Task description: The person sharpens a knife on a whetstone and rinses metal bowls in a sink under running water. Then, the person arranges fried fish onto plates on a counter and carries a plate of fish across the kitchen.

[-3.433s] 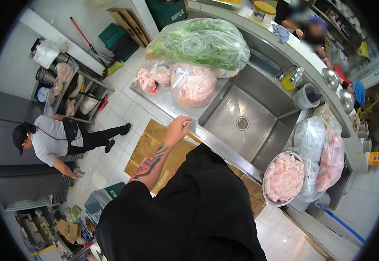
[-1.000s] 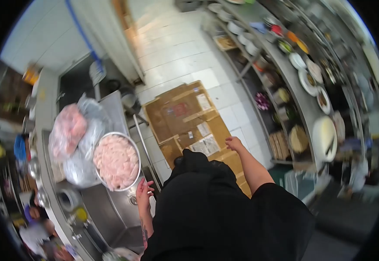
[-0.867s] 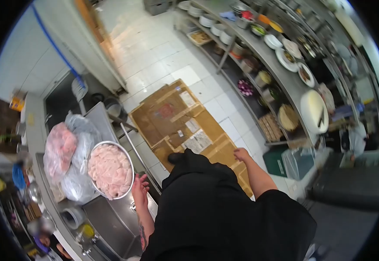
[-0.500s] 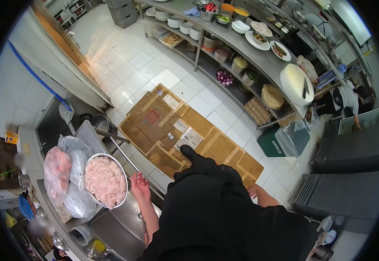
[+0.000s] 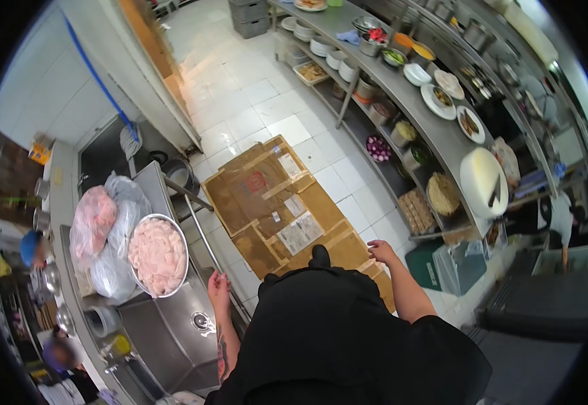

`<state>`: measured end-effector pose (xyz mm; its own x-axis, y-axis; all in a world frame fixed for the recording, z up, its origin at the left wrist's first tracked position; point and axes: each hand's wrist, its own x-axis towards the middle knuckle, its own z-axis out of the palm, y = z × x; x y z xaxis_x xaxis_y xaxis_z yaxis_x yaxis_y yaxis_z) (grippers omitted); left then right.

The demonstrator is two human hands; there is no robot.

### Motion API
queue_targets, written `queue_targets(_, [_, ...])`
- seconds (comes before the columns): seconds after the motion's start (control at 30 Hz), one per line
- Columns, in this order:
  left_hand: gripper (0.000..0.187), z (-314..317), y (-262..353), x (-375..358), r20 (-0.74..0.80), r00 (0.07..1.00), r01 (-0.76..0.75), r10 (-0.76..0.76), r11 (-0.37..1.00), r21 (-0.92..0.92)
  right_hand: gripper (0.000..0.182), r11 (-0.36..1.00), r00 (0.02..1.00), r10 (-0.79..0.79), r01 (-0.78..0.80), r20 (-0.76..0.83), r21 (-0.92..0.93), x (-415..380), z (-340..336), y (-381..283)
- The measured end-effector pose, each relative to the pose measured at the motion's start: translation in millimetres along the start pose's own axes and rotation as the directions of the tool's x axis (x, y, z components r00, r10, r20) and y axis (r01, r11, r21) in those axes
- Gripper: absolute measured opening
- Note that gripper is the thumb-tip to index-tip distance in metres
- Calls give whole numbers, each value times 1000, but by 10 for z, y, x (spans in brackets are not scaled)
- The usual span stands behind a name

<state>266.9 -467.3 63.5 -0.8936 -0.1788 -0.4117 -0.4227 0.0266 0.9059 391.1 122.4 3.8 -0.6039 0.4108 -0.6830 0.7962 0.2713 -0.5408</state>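
My left hand (image 5: pixel 218 289) hangs beside the sink's front rail, its fingers loosely apart and nothing in it. Close by, a round metal bowl (image 5: pixel 184 273) full of pale pink raw meat pieces (image 5: pixel 156 256) stands on the counter at the sink's edge. Clear plastic bags (image 5: pixel 113 275) lie behind the bowl, one holding pink meat (image 5: pixel 93 221). Out to my other side, my right hand (image 5: pixel 381 252) is held over the flattened cardboard (image 5: pixel 233 202) on the floor. Its fingers are stretched out and it holds nothing.
A metal sink (image 5: pixel 165 337) lies at my left. Steel shelving (image 5: pixel 348 128) with plates, food containers and a white chopping block (image 5: pixel 479 182) runs along the right. A green bin (image 5: pixel 422 266) stands by its end. Other people (image 5: pixel 64 358) are at far left, another (image 5: pixel 560 223) at far right.
My view has shifted, and the cardboard ahead shows nearer my feet. My right arm has swung forward into view from beside my body. My left hand stays near the rail.
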Motion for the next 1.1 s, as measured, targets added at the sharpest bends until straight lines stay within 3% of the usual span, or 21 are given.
queue_targets(0.13, [47, 86, -974, 19, -95, 995, -44, 43, 999, -2, 42, 996, 994, 7, 3, 108, -93, 394, -313, -72])
queue_targets(0.27, [43, 166, -1709, -465, -123, 969, 239, -214, 937, 253, 42, 981, 978, 58, -18, 202, -191, 845, -455, 412])
queue_targets(0.33, [44, 143, -1979, -845, -83, 963, 247, -257, 713, 656, 44, 972, 959, 173, -130, 224, -194, 907, -565, 563])
queue_targets(0.4, [45, 159, -2262, -1202, -25, 928, 244, -372, 556, 794, 47, 974, 956, 190, -156, 221, -165, 894, -713, 638])
queue_targets(0.53, [46, 374, -2519, -1571, 24, 816, 339, -577, 513, 789, 49, 973, 958, 213, -190, 190, -135, 960, -1025, 861])
queue_targets(0.73, [49, 709, -2442, -1291, 10, 753, 484, -658, 565, 668, 51, 967, 963, 248, -252, 104, 27, 1122, -1253, 1232])
queue_targets(0.87, [50, 851, -2078, -578, -56, 824, 512, -565, 697, 502, 51, 957, 962, 256, -266, 101, 111, 1154, -1060, 1409])
queue_targets(0.97, [51, 948, -1377, 59, -50, 945, 290, -325, 755, 588, 45, 964, 961, 249, -257, 116, 61, 1003, -884, 1302])
queue_targets(1.0, [51, 959, -1280, 261, -53, 966, 233, -252, 766, 599, 42, 964, 958, 257, -264, 124, 37, 849, -896, 1105])
queue_targets(1.07, [49, 972, -1144, 632, -61, 981, 187, -185, 798, 573, 49, 988, 975, 156, -152, 158, -37, 919, -776, 1225])
queue_targets(1.1, [48, 1004, -1111, 716, -71, 991, 136, -117, 822, 553, 48, 985, 972, 173, -174, 161, -9, 975, -698, 1357])
